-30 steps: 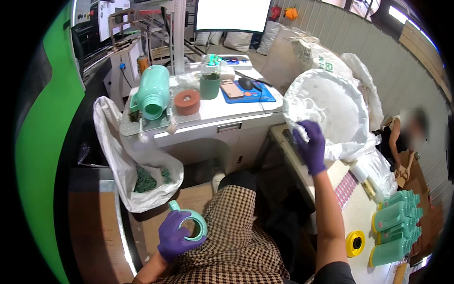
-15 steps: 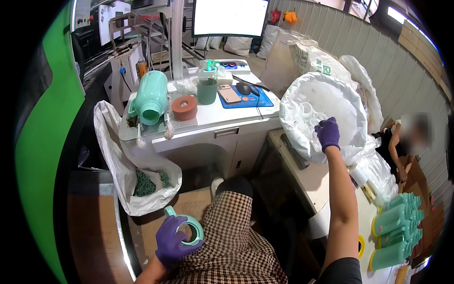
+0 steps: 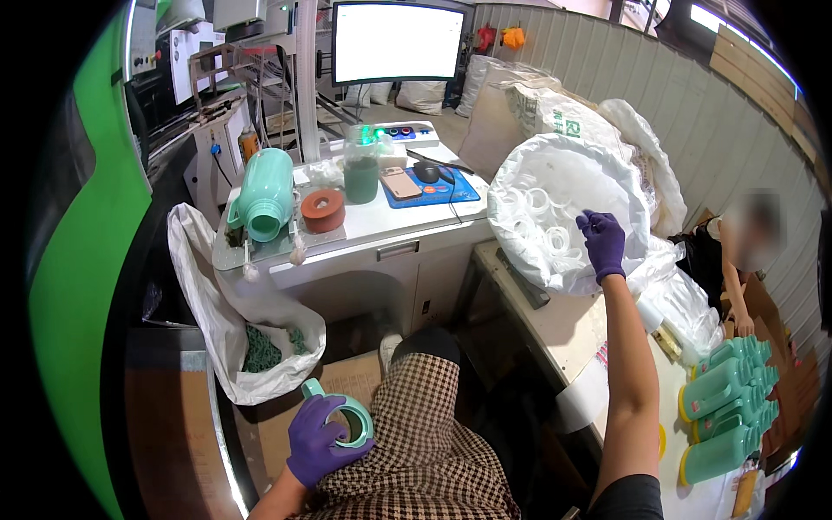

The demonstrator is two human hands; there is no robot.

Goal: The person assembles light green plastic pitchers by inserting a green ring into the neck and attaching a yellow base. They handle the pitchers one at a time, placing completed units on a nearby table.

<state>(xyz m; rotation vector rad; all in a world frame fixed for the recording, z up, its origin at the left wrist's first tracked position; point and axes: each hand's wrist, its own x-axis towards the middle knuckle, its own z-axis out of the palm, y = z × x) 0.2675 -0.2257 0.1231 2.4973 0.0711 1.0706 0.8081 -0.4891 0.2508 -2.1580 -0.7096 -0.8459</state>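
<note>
My left hand (image 3: 316, 442), in a purple glove, grips a mint-green ring-shaped plastic part (image 3: 345, 416) against my checked lap. My right hand (image 3: 602, 243), also gloved, reaches up into a large white bag (image 3: 529, 173) full of translucent white rings (image 3: 555, 238); its fingers are curled among the rings, and whether they hold one is hidden. A mint-green jug (image 3: 264, 204) lies on its side on the white workstation (image 3: 373, 243) ahead.
A white sack (image 3: 230, 321) with green scraps hangs at the workstation's left. A brown tape roll (image 3: 323, 211), a green jar (image 3: 360, 173), a monitor (image 3: 396, 42) stand on top. Several green jugs (image 3: 724, 407) lie at right. Another person (image 3: 741, 251) sits far right.
My right hand has risen from the bag's lower rim and reached deeper into the white bag. The left hand stays on my lap with the green part.
</note>
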